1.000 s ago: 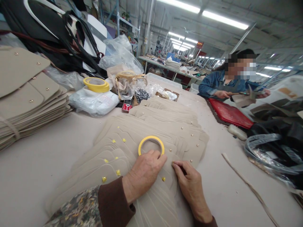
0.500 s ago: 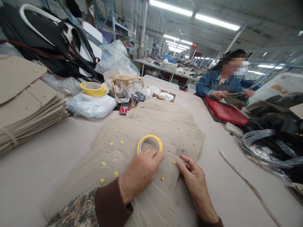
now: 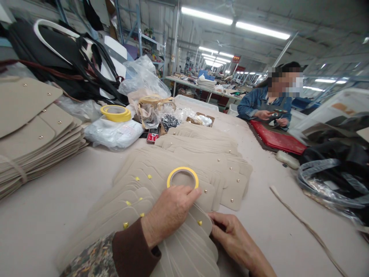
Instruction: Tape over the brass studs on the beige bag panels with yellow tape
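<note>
My left hand (image 3: 170,209) is closed on a narrow roll of yellow tape (image 3: 182,169), which stands up above its knuckles. It rests over a fanned pile of beige panels (image 3: 127,192) with rounded corners. At the right side of the pile, my right hand (image 3: 232,234) has thumb and forefinger at the edge of one beige panel (image 3: 203,215). A yellow tape piece (image 3: 200,223) covers a spot near that panel's corner. More small tape pieces show on panels at the left. Behind, other panels (image 3: 213,175) carry bare metal studs.
A banded stack of beige panels (image 3: 37,154) lies at the left. More yellow tape rolls (image 3: 115,114) rest on a plastic-wrapped bundle (image 3: 113,132). At the right are a beige strip (image 3: 305,227), black bags (image 3: 340,165) and a co-worker (image 3: 268,105) beside a red board (image 3: 276,138).
My right hand has moved down from the taped corner of one panel to the edge of the panel below. My left hand stays with the tape roll. The co-worker's hands have shifted.
</note>
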The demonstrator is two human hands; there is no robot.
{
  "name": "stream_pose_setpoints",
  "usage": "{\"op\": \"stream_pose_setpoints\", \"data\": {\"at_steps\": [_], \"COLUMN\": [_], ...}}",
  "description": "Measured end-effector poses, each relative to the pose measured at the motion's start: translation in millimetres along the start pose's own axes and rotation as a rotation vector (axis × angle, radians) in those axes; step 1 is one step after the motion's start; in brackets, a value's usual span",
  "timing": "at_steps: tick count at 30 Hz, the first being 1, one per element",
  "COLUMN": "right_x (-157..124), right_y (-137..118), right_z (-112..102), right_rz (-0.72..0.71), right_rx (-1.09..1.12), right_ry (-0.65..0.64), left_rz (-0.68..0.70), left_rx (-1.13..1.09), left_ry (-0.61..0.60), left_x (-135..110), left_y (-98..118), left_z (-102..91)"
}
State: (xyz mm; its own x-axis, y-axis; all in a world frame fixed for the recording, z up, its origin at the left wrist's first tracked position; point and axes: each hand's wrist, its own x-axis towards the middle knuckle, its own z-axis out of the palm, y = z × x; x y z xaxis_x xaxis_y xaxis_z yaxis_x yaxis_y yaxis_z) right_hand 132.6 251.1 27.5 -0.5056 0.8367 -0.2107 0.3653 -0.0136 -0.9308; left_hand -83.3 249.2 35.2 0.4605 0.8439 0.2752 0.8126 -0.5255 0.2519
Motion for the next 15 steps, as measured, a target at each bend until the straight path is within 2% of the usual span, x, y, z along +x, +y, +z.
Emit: {"op": "stream_pose_setpoints", "data": {"at_steps": [4, 6, 8, 11, 15], "right_x": [2.7, 3.4, 4.6, 11.5, 32.2], "right_y": [9.8, 11.6, 8.0, -7.0, -29.2], "right_z": [-6.5, -6.8, -3.2, 6.6, 21.2], "right_rz": [0.043, 0.026, -0.034, -0.068, -0.056], "right_rx": [-0.083, -0.15, -0.231, -0.365, -0.407], "right_ry": [0.169, 0.237, 0.254, 0.209, -0.009], "left_rz": [0.021, 0.022, 0.025, 0.05, 0.081], "left_rx": [0.02, 0.013, -0.003, -0.039, -0.084], "left_ry": [-0.063, -0.044, 0.004, 0.127, 0.37], "left_x": [1.0, 1.2, 0.7, -0.6, -1.1], "left_y": [0.5, 0.9, 2.0, 4.7, 5.8], "left_z": [-1.0, -0.9, -1.7, -5.2, -8.1]}}
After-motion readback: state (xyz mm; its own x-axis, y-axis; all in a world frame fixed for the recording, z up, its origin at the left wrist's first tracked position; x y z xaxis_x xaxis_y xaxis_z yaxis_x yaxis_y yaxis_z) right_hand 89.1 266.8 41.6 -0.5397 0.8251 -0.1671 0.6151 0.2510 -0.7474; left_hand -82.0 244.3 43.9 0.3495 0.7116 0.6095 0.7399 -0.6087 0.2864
